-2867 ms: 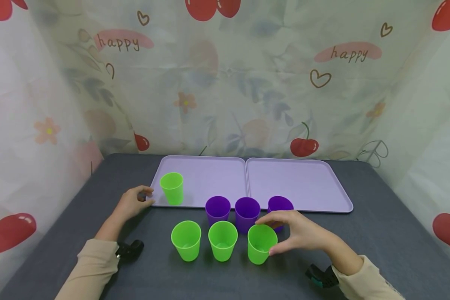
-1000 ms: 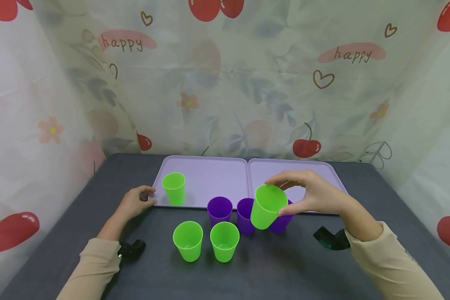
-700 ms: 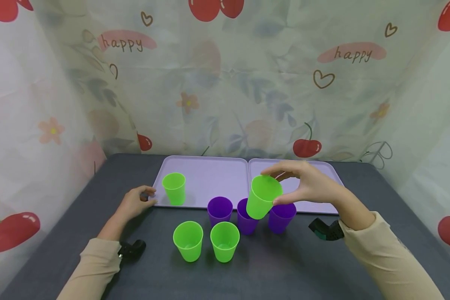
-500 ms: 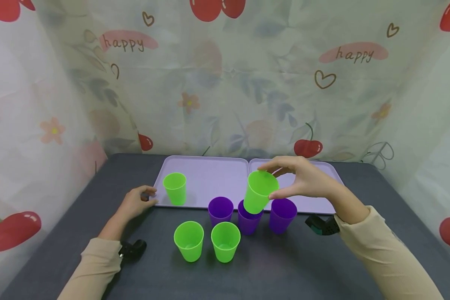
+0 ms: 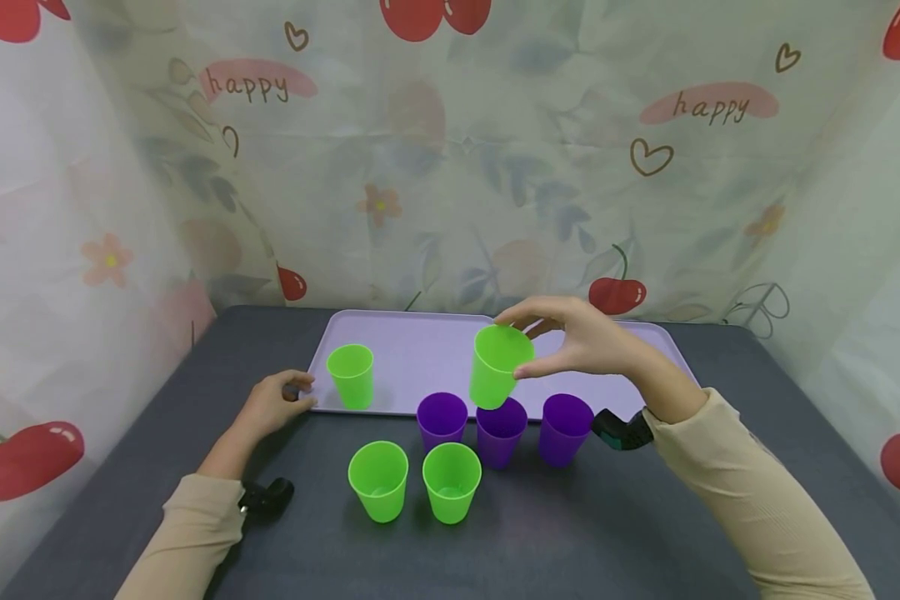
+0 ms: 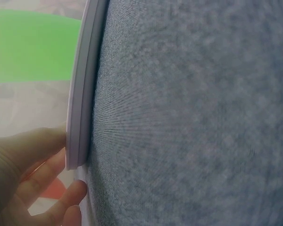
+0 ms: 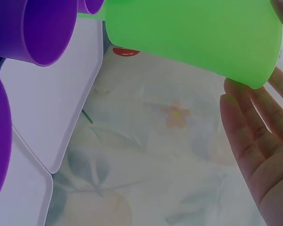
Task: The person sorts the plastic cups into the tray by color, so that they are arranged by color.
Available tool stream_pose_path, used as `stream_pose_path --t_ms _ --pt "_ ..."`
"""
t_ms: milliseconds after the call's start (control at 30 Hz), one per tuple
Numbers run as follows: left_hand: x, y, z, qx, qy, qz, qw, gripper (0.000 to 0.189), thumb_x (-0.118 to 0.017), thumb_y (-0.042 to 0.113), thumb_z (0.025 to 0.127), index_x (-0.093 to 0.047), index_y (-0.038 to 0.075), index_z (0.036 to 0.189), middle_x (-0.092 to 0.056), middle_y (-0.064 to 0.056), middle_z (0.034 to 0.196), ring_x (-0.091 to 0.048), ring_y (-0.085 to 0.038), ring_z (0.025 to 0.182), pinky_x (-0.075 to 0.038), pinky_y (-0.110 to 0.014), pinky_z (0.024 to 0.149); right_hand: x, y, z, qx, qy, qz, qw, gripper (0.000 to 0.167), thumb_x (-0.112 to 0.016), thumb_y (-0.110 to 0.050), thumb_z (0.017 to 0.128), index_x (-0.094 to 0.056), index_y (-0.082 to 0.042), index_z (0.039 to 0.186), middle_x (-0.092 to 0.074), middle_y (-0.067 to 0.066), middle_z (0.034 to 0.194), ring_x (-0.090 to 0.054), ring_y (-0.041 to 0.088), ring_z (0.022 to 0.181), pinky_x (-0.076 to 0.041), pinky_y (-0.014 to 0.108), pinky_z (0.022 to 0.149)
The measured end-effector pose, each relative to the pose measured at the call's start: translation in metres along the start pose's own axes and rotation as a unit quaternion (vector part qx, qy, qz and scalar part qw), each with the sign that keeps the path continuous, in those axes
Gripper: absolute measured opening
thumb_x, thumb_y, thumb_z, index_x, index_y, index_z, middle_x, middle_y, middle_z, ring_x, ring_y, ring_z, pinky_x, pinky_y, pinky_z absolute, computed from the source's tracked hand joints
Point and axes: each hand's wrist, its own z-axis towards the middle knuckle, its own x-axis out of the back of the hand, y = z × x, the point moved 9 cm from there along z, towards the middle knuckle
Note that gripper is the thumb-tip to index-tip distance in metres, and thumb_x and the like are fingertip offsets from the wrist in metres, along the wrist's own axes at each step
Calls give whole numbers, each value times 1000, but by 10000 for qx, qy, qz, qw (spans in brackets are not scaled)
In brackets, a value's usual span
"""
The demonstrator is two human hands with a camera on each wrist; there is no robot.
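My right hand (image 5: 588, 337) holds a light green plastic cup (image 5: 492, 371) by its rim, thumb on the near side and fingers on the far side. The cup leans slightly, lifted over the front edge of the lilac trays. In the right wrist view its green wall (image 7: 193, 37) fills the top. My left hand (image 5: 273, 404) grips the front left corner of the left tray (image 5: 420, 354); the left wrist view shows the thumb (image 6: 42, 141) against the tray rim (image 6: 80, 94). Another green cup (image 5: 352, 379) stands upright on that tray, near this hand.
Three purple cups (image 5: 442, 419) stand in a row just in front of the trays. Nearer are two green cups (image 5: 378, 483) side by side on the dark grey table (image 5: 540, 533). The right tray (image 5: 607, 379) is partly behind my right arm. A patterned curtain (image 5: 465, 167) closes off the back.
My right hand took the rightmost front green cup, raised it over the purple cups and carried it back and left towards the left tray. The left hand stays at the tray corner.
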Motion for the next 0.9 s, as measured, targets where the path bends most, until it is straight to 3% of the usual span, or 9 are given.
stream_pose_path --t_ms 567,900 --pt "0 -1 0 72 -2 6 10000 33 -67 10 84 -60 -5 113 -64 -25 106 -61 -37 92 -49 -45 76 -22 9 41 -9 -145 367 9992 51 -80 -12 72 -61 -4 118 -65 10 114 -60 19 100 -53 27 84" --pt "0 -3 1 20 40 14 10000 33 -67 11 83 -60 -5 112 -64 -24 105 -61 -37 92 -49 -45 77 -35 20 59 -250 -309 343 9986 51 -79 -14 72 -61 -6 119 -64 9 118 -61 22 104 -53 28 84"
